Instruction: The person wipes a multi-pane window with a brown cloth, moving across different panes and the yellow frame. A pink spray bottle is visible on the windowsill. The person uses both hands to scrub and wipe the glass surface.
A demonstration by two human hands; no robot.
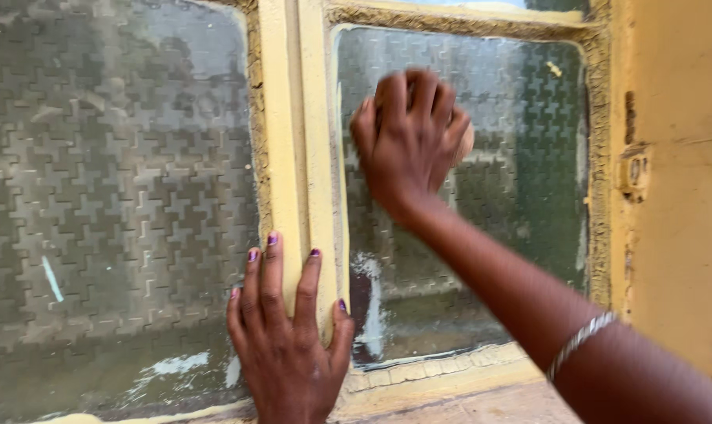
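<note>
1. While rubbing at the right pane [521, 180] of the window, curled over a small pale thing [465, 143] with the right hand [409, 137]: fingers bent, palm toward the glass, only a sliver of the thing peeking out past the knuckles, too blurred to tell its kind.
2. Pressing high on that pane, toward its upper left corner, just beside the yellow post [293, 118] between the two panes.
3. Bracing with the left hand [289, 330]: laid open and flat, fingers spread, gripping nothing, fingertips across the post and onto the edge of the left pane [113, 196], wrist down near the sill [450, 377].
4. Judging by the blur, mid-stroke in a scrubbing pass over the patterned glass; white smears [372, 298] low on the right pane, well below the rubbing hand, seemingly not yet reached.
5. For a next stroke, probably: keep the left hand planted for balance, work downward toward the smears, and press evenly so the pale thing stays trapped under the palm.
6. Also worth minding: the bracelet [580, 341] on the right forearm, best kept off the rough, crumbling edging [599, 196] round the pane.
</note>
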